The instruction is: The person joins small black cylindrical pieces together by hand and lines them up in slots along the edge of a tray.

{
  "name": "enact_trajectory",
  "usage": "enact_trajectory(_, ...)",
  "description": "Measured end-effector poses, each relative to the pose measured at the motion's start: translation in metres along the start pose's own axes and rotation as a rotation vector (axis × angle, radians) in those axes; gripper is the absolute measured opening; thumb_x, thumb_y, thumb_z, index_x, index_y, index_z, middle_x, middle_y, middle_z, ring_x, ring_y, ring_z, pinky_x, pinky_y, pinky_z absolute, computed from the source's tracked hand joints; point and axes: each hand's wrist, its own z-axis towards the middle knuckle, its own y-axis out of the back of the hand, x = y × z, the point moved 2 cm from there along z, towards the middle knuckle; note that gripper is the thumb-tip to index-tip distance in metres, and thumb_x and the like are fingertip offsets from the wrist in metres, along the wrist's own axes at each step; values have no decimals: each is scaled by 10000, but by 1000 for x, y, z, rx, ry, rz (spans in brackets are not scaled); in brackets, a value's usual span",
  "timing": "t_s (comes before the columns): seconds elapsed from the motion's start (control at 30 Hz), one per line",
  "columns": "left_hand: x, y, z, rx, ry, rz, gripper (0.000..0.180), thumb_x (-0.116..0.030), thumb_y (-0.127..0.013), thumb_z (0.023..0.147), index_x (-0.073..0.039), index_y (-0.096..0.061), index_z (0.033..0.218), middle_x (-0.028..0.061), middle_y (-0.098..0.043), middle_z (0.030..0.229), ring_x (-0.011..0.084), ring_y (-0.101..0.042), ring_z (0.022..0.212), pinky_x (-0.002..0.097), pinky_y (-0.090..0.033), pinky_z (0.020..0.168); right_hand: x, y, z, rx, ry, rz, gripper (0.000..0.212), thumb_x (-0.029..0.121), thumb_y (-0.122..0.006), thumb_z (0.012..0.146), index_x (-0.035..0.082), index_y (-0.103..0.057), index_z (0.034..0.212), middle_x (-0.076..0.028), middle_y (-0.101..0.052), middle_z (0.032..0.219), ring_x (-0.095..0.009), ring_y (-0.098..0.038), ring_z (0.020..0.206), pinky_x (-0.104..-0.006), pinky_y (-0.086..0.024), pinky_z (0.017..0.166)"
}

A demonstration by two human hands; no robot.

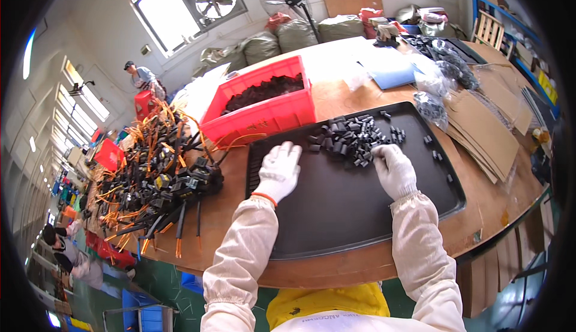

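A black tray (336, 212) lies before me on the table, with a pile of short black tube pieces (354, 140) toward its far side. My left hand (279, 171), in a white glove, rests over the tray's left part with its fingers stretched out and nothing in them. At the pile's near right edge is my right hand (393, 169), gloved too. Its fingers are curled and pressed together; whatever lies between the fingertips is hidden. A few loose tube pieces (436, 155) are scattered along the tray's right side.
A red bin (264, 119) of dark pieces stands behind the tray. To the left lies a tangled heap of black and orange cable assemblies (162, 176). Flattened cardboard (480, 128) and clear plastic bags (432, 107) lie at right. Two people are in the left background.
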Motion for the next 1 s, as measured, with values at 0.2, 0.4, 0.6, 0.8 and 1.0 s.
enact_trajectory(0.2, -94, -29, 15, -7, -104, -322, 457, -179, -659, 847, -117, -566, 1290, 99, -546, 1354, 313, -525, 1242, 424, -456, 1007, -19, 1, -3, 2, 35, -405, 176, 94, -639, 879, 135, -631, 1050, -89, -650, 988, -323, -650, 890, -429, -524, 790)
enact_trajectory(0.4, -91, -46, -6, -113, -89, -220, 332, -164, -602, 834, -80, -644, 1152, 120, -644, 1169, 292, -620, 1078, 418, -505, 901, -19, -21, -9, 161, 45, -490, 355, 64, -652, 795, 106, -626, 1146, -126, -647, 1075, -336, -625, 1004, -447, -510, 881)
enact_trajectory(0.6, -126, -59, 23, 34, 40, -260, 245, -177, -490, 917, -88, -627, 1099, 85, -614, 1070, 270, -596, 1039, 400, -487, 855, -52, 2, -22, 279, -77, -598, 528, 37, -681, 786, 99, -572, 1299, -168, -591, 1121, -375, -591, 1041, -457, -486, 918)
enact_trajectory(0.8, -121, -96, 10, -83, 48, -92, 190, -202, -546, 858, -98, -635, 991, 102, -596, 1147, 251, -556, 1050, 373, -456, 871, -66, -17, -25, 272, -3, -583, 457, 38, -683, 796, 82, -550, 1232, -146, -570, 1046, -367, -593, 987, -466, -488, 842)
enact_trajectory(1.0, -123, -75, 20, 10, 14, -148, 97, -185, -591, 841, -128, -650, 892, 65, -611, 952, 224, -596, 918, 362, -471, 755, -71, -11, -24, 193, -9, -584, 384, 81, -739, 780, 58, -522, 1097, -135, -572, 1022, -359, -598, 956, -466, -480, 817)
